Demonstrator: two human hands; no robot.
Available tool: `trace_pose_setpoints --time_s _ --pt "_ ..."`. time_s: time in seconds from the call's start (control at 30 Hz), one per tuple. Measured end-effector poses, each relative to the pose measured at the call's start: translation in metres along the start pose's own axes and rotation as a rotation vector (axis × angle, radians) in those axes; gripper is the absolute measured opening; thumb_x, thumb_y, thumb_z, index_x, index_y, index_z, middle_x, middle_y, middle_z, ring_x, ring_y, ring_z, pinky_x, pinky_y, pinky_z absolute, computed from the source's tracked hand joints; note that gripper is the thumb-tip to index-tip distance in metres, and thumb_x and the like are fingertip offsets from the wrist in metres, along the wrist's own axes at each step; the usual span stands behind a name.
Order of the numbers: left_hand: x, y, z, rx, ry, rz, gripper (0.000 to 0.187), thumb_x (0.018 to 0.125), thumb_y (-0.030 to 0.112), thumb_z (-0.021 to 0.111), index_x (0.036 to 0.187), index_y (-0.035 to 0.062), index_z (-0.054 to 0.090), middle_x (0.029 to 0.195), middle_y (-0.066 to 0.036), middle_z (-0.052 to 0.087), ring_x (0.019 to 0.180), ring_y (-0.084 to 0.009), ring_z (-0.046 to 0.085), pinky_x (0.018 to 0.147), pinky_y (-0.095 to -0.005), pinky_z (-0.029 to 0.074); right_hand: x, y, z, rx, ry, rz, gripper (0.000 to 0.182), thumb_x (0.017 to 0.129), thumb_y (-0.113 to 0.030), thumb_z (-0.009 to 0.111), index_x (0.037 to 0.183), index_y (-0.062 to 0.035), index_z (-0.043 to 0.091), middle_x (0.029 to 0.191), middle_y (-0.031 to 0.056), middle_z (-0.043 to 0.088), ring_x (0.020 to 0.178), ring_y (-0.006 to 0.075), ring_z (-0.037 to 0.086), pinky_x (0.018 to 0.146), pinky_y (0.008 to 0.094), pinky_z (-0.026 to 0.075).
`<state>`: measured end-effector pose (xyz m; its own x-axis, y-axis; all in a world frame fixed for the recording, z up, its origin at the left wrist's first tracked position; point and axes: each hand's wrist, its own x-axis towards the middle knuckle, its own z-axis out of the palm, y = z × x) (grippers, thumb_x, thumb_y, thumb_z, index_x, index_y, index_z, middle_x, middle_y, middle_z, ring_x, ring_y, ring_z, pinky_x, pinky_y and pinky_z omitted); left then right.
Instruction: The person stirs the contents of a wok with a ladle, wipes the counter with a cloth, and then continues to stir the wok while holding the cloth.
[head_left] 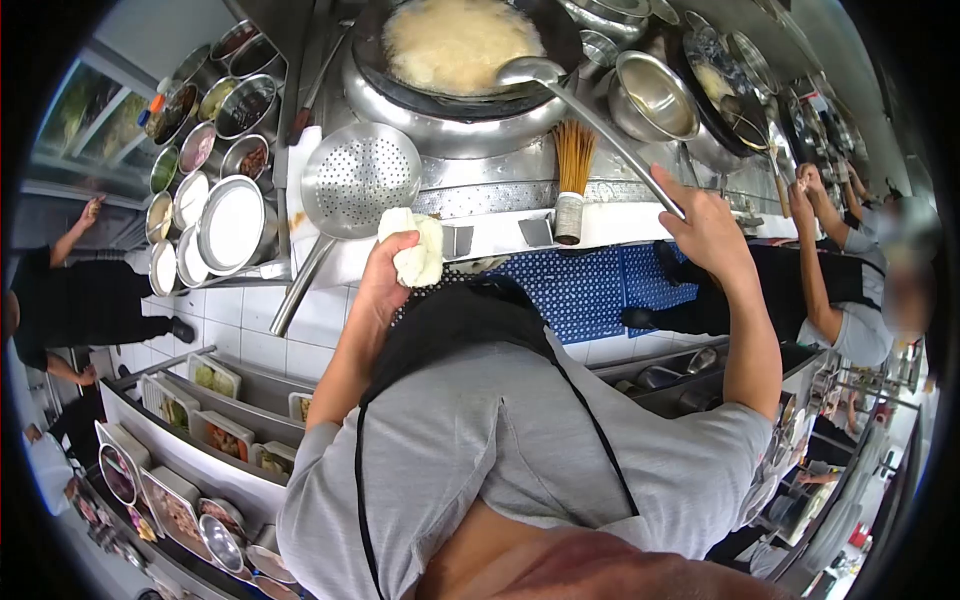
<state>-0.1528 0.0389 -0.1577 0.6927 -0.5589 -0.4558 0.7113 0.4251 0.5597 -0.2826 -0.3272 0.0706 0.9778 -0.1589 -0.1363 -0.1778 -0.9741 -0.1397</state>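
My right hand (702, 222) is wrapped round the handle end of a long metal ladle (620, 145). The ladle's bowl rests over the near right rim of a wok (560, 50), which holds pale, bubbling liquid (460, 45). My left hand (385, 270) grips a folded pale yellow-white cloth (417, 247) in front of the stove edge. Just beyond that cloth lies a perforated strainer (361, 178), its handle pointing down and left. A bamboo wok brush (572, 180) lies between my two hands, bristles toward the wok.
Several bowls of ingredients (236, 222) crowd the left side. At the right are a steel bowl (653, 97) and a second wok (725, 90), with another person (840, 270) working beside it. Food trays (220, 435) stand behind me at lower left.
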Motion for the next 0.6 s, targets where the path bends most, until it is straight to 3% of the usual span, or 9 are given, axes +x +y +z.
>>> trace_pose_setpoints --time_s 0.03,0.2,0.33,0.43,0.53,0.6 --pt "0.000 0.000 0.000 0.009 0.005 0.001 0.042 0.082 0.016 0.064 0.119 -0.0028 0.058 0.102 -0.014 0.068 0.088 -0.0255 0.069 0.079 -0.0383 0.058 0.003 -0.001 0.002 0.012 -0.041 0.035 0.065 0.082 -0.008 0.064 0.144 -0.0101 0.048 0.100 0.0314 0.065 0.095 0.0465 0.062 0.088 0.0499 0.046" --pt "-0.002 0.000 0.000 0.049 0.004 0.014 0.047 0.081 0.021 0.065 0.122 -0.0010 0.056 0.105 -0.015 0.068 0.093 -0.0286 0.069 0.083 -0.0403 0.058 0.044 0.013 0.061 -0.052 0.023 0.012 0.069 0.084 -0.009 0.062 0.149 -0.0130 0.041 0.098 0.0279 0.067 0.097 0.0429 0.064 0.088 0.0507 0.047" --pt "-0.010 -0.002 0.003 -0.004 0.015 0.028 0.047 0.081 0.016 0.063 0.124 -0.0021 0.055 0.108 -0.015 0.067 0.096 -0.0288 0.069 0.086 -0.0413 0.058 0.088 -0.008 0.081 -0.071 -0.076 0.111 0.070 0.086 -0.012 0.060 0.152 -0.0136 0.036 0.104 0.0256 0.066 0.102 0.0390 0.064 0.089 0.0502 0.049" --pt "-0.019 -0.001 0.004 -0.020 0.051 0.033 0.049 0.081 0.016 0.062 0.126 -0.0017 0.054 0.111 -0.016 0.067 0.098 -0.0295 0.068 0.087 -0.0417 0.058 0.112 -0.018 0.098 0.032 0.028 0.149 0.064 0.087 -0.012 0.058 0.148 -0.0109 0.040 0.105 0.0238 0.067 0.102 0.0397 0.064 0.091 0.0496 0.050" --pt "-0.024 -0.005 -0.002 -0.019 0.064 0.082 0.052 0.081 0.019 0.064 0.128 0.0020 0.053 0.115 -0.014 0.065 0.102 -0.0304 0.066 0.090 -0.0427 0.056 0.137 -0.020 0.118 0.028 0.129 0.074 0.059 0.084 -0.006 0.057 0.141 -0.0015 0.044 0.108 0.0240 0.067 0.102 0.0405 0.065 0.088 0.0483 0.053" --pt "-0.026 -0.007 -0.009 -0.028 0.087 0.099 0.052 0.081 0.019 0.064 0.129 0.0032 0.053 0.116 -0.013 0.065 0.104 -0.0305 0.066 0.091 -0.0431 0.055 0.158 -0.025 0.121 0.078 0.079 0.097 0.057 0.084 -0.007 0.058 0.138 0.0013 0.045 0.110 0.0239 0.067 0.105 0.0401 0.065 0.091 0.0483 0.052"
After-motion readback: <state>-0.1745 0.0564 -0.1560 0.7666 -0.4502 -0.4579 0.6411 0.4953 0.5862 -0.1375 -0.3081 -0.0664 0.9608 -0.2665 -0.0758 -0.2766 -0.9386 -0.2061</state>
